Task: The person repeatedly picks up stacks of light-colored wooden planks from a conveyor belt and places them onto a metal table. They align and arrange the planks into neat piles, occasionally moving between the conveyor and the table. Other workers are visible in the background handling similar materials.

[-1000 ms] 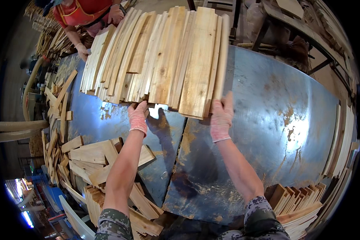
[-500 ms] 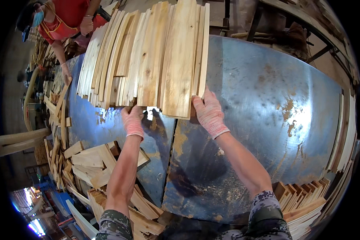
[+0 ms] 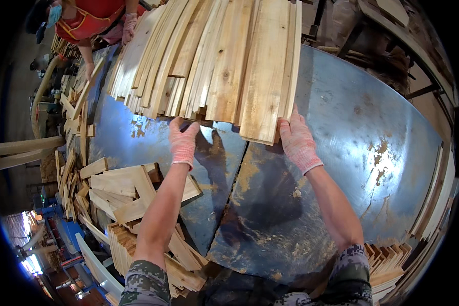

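A broad stack of pale wooden boards (image 3: 229, 76) lies on a worn metal table (image 3: 362, 122), its uneven near ends facing me. My left hand (image 3: 182, 142), in a pinkish-white knit glove, is at the near ends left of the middle. Its thumb and fingers are apart, and some fingertips are partly hidden by the boards. At the stack's near right corner is my right hand (image 3: 299, 141), gloved alike. Its thumb sits against the end of the outermost boards and its fingers run along their right side.
Loose offcuts (image 3: 122, 188) pile up on the table's left side. Short stacked boards (image 3: 387, 262) stand at the near right, long strips (image 3: 428, 188) along the right edge. A person in a red apron (image 3: 94, 20) reaches toward wood at the far left. A dark seam (image 3: 229, 194) crosses the table.
The whole view has shifted, so the table, boards and my hands appear farther right. My hands keep their places at the stack's near edge. The person at the far left has lowered an arm slightly.
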A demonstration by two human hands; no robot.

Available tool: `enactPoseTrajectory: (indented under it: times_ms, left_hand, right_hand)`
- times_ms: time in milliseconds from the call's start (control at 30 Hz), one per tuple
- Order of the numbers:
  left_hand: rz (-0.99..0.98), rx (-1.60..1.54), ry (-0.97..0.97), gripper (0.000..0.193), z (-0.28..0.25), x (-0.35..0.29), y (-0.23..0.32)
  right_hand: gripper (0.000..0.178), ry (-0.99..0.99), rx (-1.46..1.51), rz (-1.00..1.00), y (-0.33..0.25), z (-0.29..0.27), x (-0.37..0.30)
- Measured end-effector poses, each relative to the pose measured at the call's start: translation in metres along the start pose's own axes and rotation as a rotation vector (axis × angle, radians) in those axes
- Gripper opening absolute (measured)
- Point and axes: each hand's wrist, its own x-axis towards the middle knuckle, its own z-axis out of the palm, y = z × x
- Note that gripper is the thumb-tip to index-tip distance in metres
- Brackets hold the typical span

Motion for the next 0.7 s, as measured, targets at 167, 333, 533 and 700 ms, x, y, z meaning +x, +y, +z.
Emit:
enactPoseTrajectory:
  times_ms: [167,333,533,700]
  left_hand:
    - [0.067,-0.017,-0.006,0.055,0.011,-0.001,0.035]
    - [0.062,0.237,0.045,0.043,0.006,0.005,0.064]
    - [-0.096,0.533,-0.183,0.051,0.003,-0.016,0.095]
    - [0.153,0.350,-0.488,0.074,0.012,0.021,0.078]
  right_hand:
    - [0.079,0.037,-0.024,0.045,-0.007,0.003,0.002]
    - [0.080,0.055,-0.080,0.053,-0.030,0.010,0.000]
    - [0.079,0.029,0.030,0.067,-0.004,-0.026,0.007]
    - [0.076,0.063,0.128,0.056,0.011,-0.033,0.037]
